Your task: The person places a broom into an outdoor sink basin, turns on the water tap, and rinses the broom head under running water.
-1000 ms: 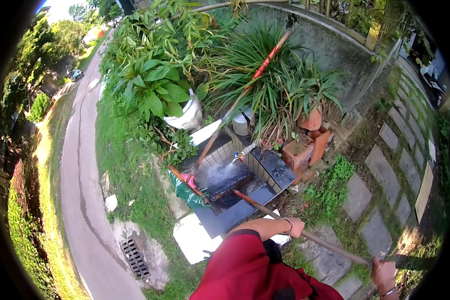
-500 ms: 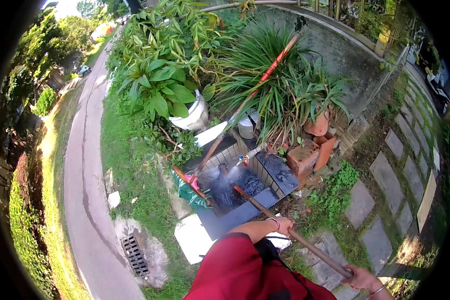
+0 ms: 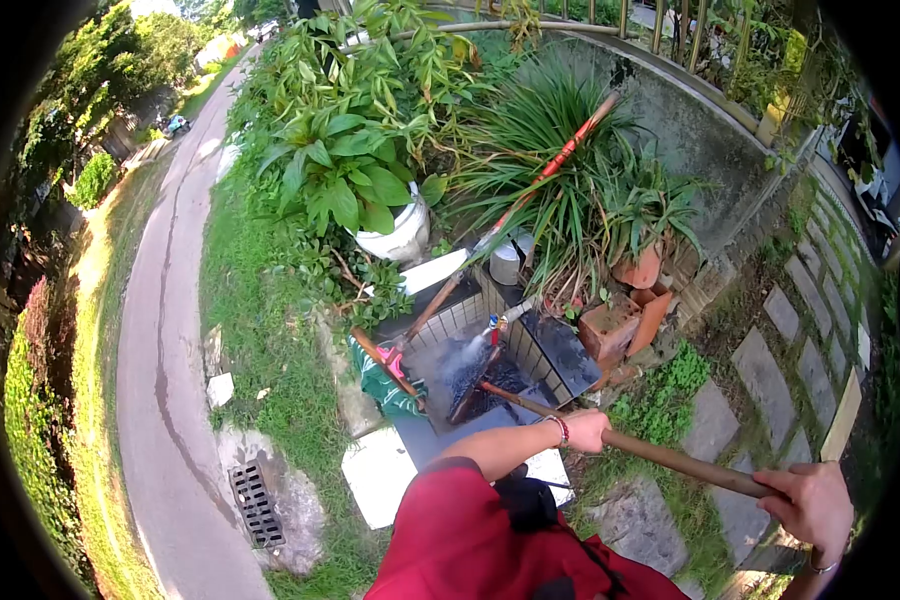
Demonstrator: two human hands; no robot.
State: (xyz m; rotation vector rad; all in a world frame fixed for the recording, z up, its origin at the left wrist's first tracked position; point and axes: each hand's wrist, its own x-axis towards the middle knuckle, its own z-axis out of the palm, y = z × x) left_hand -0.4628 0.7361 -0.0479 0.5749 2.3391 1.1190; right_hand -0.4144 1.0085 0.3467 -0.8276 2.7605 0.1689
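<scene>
My left hand (image 3: 586, 430) is closed around the middle of a long wooden pole (image 3: 670, 458). Farther back, near the pole's upper end, my right hand (image 3: 812, 505) grips it with the thumb along the top. The pole slants down left into a dark tiled basin (image 3: 448, 324), where a dark elongated head shows at its lower end. Water sprays from a tap (image 3: 494, 323) at the basin's back onto that head. A green patterned cloth (image 3: 382, 385) and a pink item (image 3: 394, 362) lie at the basin's left edge beside a wooden stick (image 3: 375, 352).
Behind the basin stand a white pot (image 3: 398, 235), a metal can (image 3: 506, 262), spiky plants and a leaning pole with red wrapping (image 3: 562, 158). Bricks (image 3: 608, 328) lie right of it. Stepping stones (image 3: 763, 375) run at right; a drain grate (image 3: 256, 505) is at lower left.
Both hands have shifted with the pole; my right hand is now higher and farther right than half a second ago. The tool's head is tilted more upright under the spray. The view has shifted slightly.
</scene>
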